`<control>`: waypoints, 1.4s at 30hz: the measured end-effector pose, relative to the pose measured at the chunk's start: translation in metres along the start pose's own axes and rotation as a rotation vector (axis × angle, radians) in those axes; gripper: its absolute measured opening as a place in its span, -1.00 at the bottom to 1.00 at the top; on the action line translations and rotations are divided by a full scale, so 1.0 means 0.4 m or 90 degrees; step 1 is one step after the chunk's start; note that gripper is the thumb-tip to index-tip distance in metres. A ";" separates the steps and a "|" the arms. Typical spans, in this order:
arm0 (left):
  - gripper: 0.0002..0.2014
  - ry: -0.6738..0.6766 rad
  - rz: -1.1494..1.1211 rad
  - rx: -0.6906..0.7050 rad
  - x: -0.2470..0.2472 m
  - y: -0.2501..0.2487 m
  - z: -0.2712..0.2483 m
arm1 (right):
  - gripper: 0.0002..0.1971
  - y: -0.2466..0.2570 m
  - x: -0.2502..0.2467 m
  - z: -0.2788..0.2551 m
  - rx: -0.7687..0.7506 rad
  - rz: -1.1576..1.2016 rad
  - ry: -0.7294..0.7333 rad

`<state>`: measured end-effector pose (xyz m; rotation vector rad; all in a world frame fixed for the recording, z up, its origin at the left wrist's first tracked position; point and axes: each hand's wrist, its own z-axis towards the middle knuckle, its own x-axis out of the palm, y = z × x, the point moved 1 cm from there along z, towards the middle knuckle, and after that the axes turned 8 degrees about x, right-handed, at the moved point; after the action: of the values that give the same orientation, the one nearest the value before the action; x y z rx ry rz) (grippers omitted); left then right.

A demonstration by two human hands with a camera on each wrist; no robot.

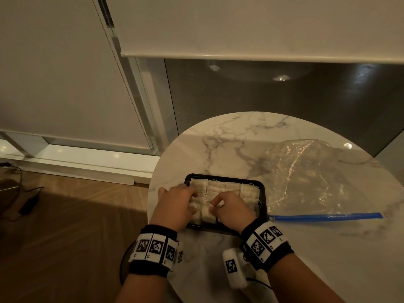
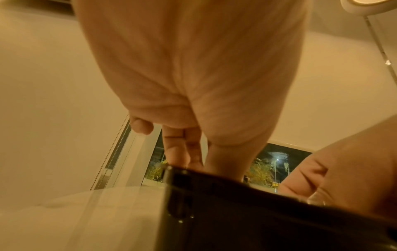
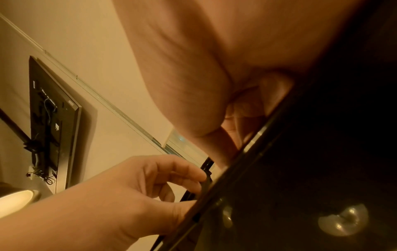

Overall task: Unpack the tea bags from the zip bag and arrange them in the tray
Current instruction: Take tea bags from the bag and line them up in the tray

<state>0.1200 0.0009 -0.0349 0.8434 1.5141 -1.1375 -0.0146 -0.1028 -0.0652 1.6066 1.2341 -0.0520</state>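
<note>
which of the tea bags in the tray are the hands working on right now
The tea bags in the near-left part of the black tray: the left hand and right hand have their fingers on them. The far row and right-hand bags lie untouched.

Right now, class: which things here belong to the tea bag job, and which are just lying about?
Job:
tea bags
tray
zip bag
left hand
right hand

Lying about:
table
blind
cables on the floor
</note>
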 end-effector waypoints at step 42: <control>-0.78 0.180 -0.053 0.139 0.079 -0.328 -0.103 | -0.78 -0.223 -0.257 -0.198 0.112 -0.125 0.072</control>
<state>-0.0210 -0.0017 -0.0330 1.1376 1.6866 -1.3035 -0.1673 -0.1219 -0.0326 1.6511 1.5070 -0.2010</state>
